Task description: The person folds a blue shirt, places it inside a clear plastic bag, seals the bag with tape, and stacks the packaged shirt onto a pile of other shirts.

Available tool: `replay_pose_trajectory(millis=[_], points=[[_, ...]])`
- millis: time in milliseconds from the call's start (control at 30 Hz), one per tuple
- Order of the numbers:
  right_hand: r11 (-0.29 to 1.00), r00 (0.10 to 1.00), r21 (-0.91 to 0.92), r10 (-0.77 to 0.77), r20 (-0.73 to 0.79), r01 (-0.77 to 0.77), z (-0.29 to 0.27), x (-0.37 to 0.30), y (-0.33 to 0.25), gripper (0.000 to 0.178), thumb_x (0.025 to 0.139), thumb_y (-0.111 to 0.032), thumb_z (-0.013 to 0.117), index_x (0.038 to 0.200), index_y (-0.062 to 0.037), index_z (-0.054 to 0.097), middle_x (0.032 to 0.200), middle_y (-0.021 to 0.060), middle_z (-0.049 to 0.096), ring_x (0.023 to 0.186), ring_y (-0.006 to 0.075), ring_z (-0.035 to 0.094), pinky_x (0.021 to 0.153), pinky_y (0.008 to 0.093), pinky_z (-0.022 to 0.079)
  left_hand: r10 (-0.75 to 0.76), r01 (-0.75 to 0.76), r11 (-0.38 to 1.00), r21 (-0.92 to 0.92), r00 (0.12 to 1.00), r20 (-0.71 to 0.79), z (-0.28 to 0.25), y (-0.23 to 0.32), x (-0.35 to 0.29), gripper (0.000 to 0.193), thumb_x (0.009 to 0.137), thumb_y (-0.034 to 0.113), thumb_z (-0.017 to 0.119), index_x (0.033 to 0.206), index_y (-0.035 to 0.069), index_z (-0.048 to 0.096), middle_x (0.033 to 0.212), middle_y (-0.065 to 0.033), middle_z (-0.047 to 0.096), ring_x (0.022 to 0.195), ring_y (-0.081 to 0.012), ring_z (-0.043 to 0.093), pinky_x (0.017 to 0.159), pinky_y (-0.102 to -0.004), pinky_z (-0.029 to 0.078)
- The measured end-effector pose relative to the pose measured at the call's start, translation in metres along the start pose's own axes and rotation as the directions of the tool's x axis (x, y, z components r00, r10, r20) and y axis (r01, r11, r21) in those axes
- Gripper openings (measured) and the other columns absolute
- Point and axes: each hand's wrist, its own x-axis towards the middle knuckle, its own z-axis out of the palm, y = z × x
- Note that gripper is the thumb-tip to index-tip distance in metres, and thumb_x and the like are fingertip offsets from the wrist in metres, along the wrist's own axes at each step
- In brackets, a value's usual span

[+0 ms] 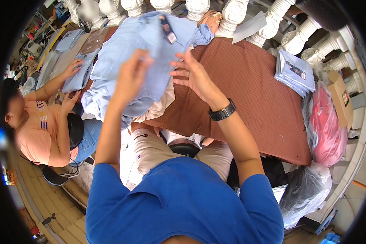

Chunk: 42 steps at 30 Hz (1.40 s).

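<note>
A heap of light blue garments (110, 61), apparently shirts, lies on the table in front of me. A dark tag with a white end (172, 38) shows on it near the top. My left hand (135, 75) is over the heap, its fingers curled and smeared by motion, so I cannot tell whether they grip cloth. At the heap's right edge my right hand (194, 77) is open, fingers apart and nothing held. A dark wristwatch (222, 111) is on that wrist. Pale pinkish cloth (163, 103) shows under the blue heap.
Brown quilted cloth (248, 93) covers the table. Folded blue shirts in clear wrap (295, 73) lie at its right edge, near a red plastic-wrapped bundle (327, 126) and a cardboard box (341, 97). White balusters (232, 18) line the far side. At left, a co-worker (44, 126) touches folded blue garments.
</note>
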Motion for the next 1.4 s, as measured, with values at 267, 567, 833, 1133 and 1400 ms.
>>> replay_pose_trajectory(millis=[267,567,833,1133,1400], points=[[0.998,0.987,-0.069,-0.003,-0.162,-0.008,-0.023,0.010,0.022,0.026,0.100,-0.020,0.063,0.118,-0.0014,0.064,0.108,0.0063,0.069,0.095,0.0157,0.067,0.083,0.0356,0.056,-0.091,0.191,0.958,-0.213,0.910,0.405,0.035,-0.001,0.026,0.039,0.094,-0.006,0.055,0.131,0.004,0.055,0.133,-0.0126,0.056,0.104,-0.0186,0.061,0.088,-0.0309,0.052],[0.922,0.803,-0.364,-0.119,-0.584,-0.129,-0.155,-0.011,0.046,0.091,0.087,-0.053,0.075,0.146,0.0038,0.034,0.128,0.0205,0.057,0.107,0.0243,0.062,0.088,0.0340,0.053,0.226,-0.241,0.942,0.235,0.970,0.088,0.116,0.020,-0.025,0.060,0.078,-0.018,0.046,0.131,0.006,0.058,0.140,-0.0199,0.049,0.127,-0.0420,0.048,0.112,-0.0495,0.036],[0.981,-0.172,-0.138,-0.160,-0.972,-0.133,-0.379,-0.063,0.027,0.101,0.070,-0.026,0.091,0.140,0.0068,0.026,0.135,0.0299,0.046,0.124,0.0402,0.052,0.106,0.0426,0.046,0.395,-0.357,0.916,-0.182,0.882,0.257,0.184,0.048,-0.148,0.036,0.079,-0.005,0.069,0.113,0.006,0.067,0.125,-0.0171,0.060,0.113,-0.0350,0.059,0.095,-0.0436,0.049],[0.865,0.401,0.328,0.165,-0.901,0.381,-0.372,-0.078,0.030,0.053,0.084,-0.003,0.074,0.133,-0.0033,0.053,0.129,0.0150,0.059,0.116,0.0323,0.060,0.094,0.0573,0.050,0.119,-0.042,0.979,-0.200,0.913,0.390,0.209,0.034,-0.148,0.030,0.091,0.003,0.064,0.121,0.004,0.059,0.130,-0.0174,0.053,0.113,-0.0359,0.057,0.098,-0.0439,0.048],[0.955,0.575,0.205,0.046,-0.817,0.215,-0.347,-0.137,0.032,0.036,0.092,-0.006,0.068,0.125,-0.0016,0.055,0.121,0.0109,0.061,0.109,0.0251,0.061,0.099,0.0490,0.053,0.105,-0.035,0.985,-0.172,0.904,0.415,0.207,0.041,-0.137,0.027,0.091,0.007,0.065,0.118,0.003,0.059,0.126,-0.0166,0.055,0.114,-0.0383,0.053,0.098,-0.0444,0.045]])
